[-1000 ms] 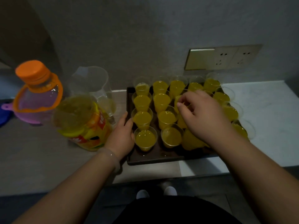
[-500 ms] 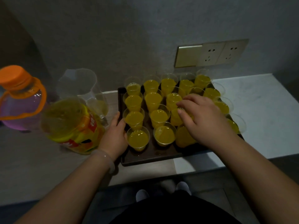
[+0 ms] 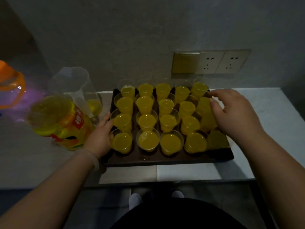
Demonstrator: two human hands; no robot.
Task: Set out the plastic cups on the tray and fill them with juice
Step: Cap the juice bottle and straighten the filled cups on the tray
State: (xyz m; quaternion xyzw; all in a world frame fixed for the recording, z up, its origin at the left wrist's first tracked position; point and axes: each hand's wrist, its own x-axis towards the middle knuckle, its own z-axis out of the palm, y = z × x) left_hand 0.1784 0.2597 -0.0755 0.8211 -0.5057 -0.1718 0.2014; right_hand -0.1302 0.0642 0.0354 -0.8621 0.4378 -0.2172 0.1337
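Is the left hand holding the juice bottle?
No, the left hand lies at the left edge of the tray, its fingers not around the juice bottle.

Your L hand (image 3: 100, 136) lies at the tray (image 3: 165, 160), left edge: cups (image 3: 146, 139) just right of its fingers (image 3: 108, 124), juice bottle (image 3: 62, 123) just left, pitcher (image 3: 74, 85) behind. R hand (image 3: 236, 116) fingers on far-right cups; sockets (image 3: 221, 61) behind, on wall.

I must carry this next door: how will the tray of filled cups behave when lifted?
Likely heavy: the tray holds about twenty cups of juice. The cups look thin and taper to narrow bases, so a tilt or jolt could slosh or tip them. The tray looks rigid, so it probably won't sag.
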